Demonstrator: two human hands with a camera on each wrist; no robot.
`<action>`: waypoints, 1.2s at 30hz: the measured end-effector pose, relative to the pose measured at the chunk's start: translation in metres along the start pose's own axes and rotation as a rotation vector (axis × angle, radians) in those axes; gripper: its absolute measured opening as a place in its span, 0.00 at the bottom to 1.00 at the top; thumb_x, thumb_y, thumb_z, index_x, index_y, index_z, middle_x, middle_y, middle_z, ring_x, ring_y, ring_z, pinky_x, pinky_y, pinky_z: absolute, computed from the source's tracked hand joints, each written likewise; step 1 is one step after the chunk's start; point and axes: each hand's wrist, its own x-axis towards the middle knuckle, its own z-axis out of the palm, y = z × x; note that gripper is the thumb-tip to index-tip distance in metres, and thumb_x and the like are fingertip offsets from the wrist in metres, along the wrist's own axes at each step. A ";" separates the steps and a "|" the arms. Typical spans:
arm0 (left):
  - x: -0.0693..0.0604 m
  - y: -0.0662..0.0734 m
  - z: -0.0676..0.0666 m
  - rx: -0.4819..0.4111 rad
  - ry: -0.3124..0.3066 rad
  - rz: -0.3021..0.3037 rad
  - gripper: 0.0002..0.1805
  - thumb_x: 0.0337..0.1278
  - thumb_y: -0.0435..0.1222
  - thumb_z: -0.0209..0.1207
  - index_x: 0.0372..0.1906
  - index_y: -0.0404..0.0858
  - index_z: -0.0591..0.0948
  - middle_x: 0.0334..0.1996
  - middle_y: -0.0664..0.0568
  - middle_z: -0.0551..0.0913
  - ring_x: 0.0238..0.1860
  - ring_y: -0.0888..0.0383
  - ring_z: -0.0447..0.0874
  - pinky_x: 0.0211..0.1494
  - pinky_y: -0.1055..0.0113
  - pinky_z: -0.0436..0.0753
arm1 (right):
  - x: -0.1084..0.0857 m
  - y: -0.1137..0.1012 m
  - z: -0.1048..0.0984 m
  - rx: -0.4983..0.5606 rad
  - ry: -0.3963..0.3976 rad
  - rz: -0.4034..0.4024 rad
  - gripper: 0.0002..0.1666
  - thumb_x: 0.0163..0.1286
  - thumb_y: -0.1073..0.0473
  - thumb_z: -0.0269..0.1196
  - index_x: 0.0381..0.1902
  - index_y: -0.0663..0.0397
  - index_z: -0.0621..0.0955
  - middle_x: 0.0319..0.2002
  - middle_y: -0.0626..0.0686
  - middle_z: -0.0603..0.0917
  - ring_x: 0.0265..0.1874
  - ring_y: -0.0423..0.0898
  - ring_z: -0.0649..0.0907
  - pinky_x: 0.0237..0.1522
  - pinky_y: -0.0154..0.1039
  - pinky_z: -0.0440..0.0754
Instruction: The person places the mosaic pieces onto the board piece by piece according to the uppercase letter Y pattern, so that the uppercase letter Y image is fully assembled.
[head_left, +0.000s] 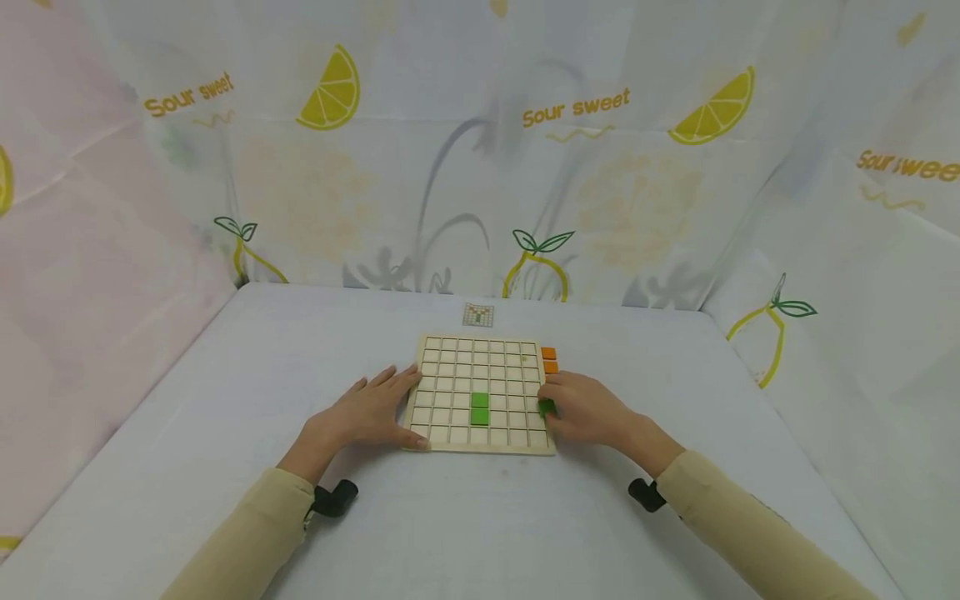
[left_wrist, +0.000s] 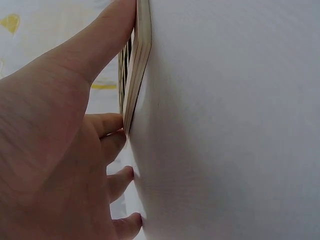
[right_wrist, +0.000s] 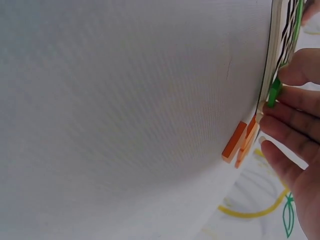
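Note:
A square wooden grid board (head_left: 442, 385) lies on the white table. Two green tiles (head_left: 480, 408) fill neighbouring cells, one behind the other, a little right of the middle of its near half. My left hand (head_left: 366, 414) rests at the board's left side, fingers spread against the edge and thumb on the near left corner. Between thumb and fingers, my right hand (head_left: 588, 408) pinches another green tile (right_wrist: 274, 92) at the board's right edge. Orange tiles (head_left: 550, 353) lie beside the board just beyond that hand, partly hidden by it in the head view.
Behind the board lies a small card (head_left: 478, 314) printed with a coloured grid pattern. The white table (head_left: 480, 525) meets lemon-printed cloth walls (head_left: 465, 167) at the back and sides. Each wrist bears a black device (head_left: 335, 498).

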 end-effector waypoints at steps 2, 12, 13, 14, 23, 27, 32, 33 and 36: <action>0.000 0.000 -0.001 -0.003 -0.005 -0.001 0.66 0.38 0.70 0.67 0.79 0.42 0.54 0.81 0.48 0.51 0.81 0.40 0.45 0.77 0.31 0.49 | 0.001 0.000 0.000 -0.002 -0.005 0.010 0.08 0.60 0.61 0.65 0.39 0.53 0.85 0.35 0.46 0.83 0.31 0.39 0.74 0.36 0.35 0.78; -0.001 0.001 -0.003 -0.016 -0.019 0.001 0.66 0.38 0.69 0.69 0.79 0.41 0.53 0.81 0.48 0.50 0.81 0.40 0.44 0.77 0.31 0.48 | 0.009 0.000 0.003 -0.025 -0.009 0.068 0.10 0.62 0.59 0.66 0.42 0.53 0.86 0.39 0.47 0.85 0.34 0.40 0.77 0.40 0.37 0.81; -0.002 0.001 -0.003 -0.017 -0.018 0.002 0.66 0.38 0.69 0.69 0.79 0.41 0.54 0.81 0.48 0.51 0.81 0.39 0.44 0.77 0.31 0.48 | 0.009 0.000 0.003 -0.030 -0.004 0.067 0.10 0.62 0.59 0.65 0.42 0.53 0.86 0.38 0.47 0.85 0.34 0.39 0.76 0.40 0.37 0.81; -0.002 0.002 -0.003 -0.018 -0.020 -0.002 0.66 0.38 0.69 0.69 0.79 0.41 0.54 0.81 0.48 0.50 0.81 0.40 0.44 0.77 0.32 0.47 | 0.010 0.000 0.003 -0.032 0.002 0.067 0.10 0.62 0.59 0.65 0.42 0.52 0.86 0.38 0.47 0.85 0.34 0.39 0.76 0.40 0.37 0.81; 0.000 0.000 -0.002 -0.021 -0.012 0.011 0.66 0.38 0.68 0.69 0.79 0.40 0.54 0.80 0.46 0.52 0.80 0.38 0.45 0.77 0.32 0.50 | 0.019 -0.004 0.002 -0.034 0.040 0.027 0.09 0.61 0.61 0.63 0.40 0.52 0.85 0.36 0.46 0.83 0.33 0.40 0.76 0.38 0.37 0.80; 0.003 -0.001 0.000 -0.027 -0.017 0.015 0.66 0.38 0.67 0.70 0.79 0.40 0.54 0.80 0.46 0.51 0.80 0.38 0.44 0.78 0.36 0.52 | 0.025 -0.007 0.002 -0.017 0.034 0.028 0.10 0.62 0.60 0.63 0.42 0.52 0.86 0.38 0.46 0.84 0.34 0.40 0.77 0.41 0.38 0.81; 0.005 -0.002 0.001 -0.033 -0.021 0.019 0.66 0.38 0.67 0.70 0.79 0.39 0.54 0.81 0.46 0.51 0.80 0.37 0.44 0.78 0.37 0.54 | 0.032 -0.011 0.004 -0.001 0.032 0.025 0.10 0.63 0.60 0.64 0.42 0.51 0.86 0.39 0.46 0.84 0.35 0.40 0.79 0.41 0.38 0.82; 0.005 -0.002 0.002 -0.038 -0.019 0.019 0.66 0.37 0.67 0.71 0.79 0.39 0.54 0.81 0.46 0.51 0.80 0.37 0.43 0.78 0.36 0.55 | 0.033 -0.011 0.004 0.001 0.031 0.027 0.10 0.63 0.60 0.64 0.43 0.51 0.86 0.39 0.47 0.84 0.35 0.41 0.79 0.41 0.38 0.82; 0.005 -0.001 0.002 -0.058 -0.014 0.026 0.66 0.37 0.66 0.72 0.78 0.38 0.55 0.80 0.45 0.51 0.80 0.36 0.43 0.77 0.37 0.56 | 0.036 -0.013 0.005 0.004 0.032 0.033 0.10 0.64 0.60 0.63 0.43 0.51 0.85 0.40 0.47 0.84 0.36 0.41 0.79 0.40 0.38 0.82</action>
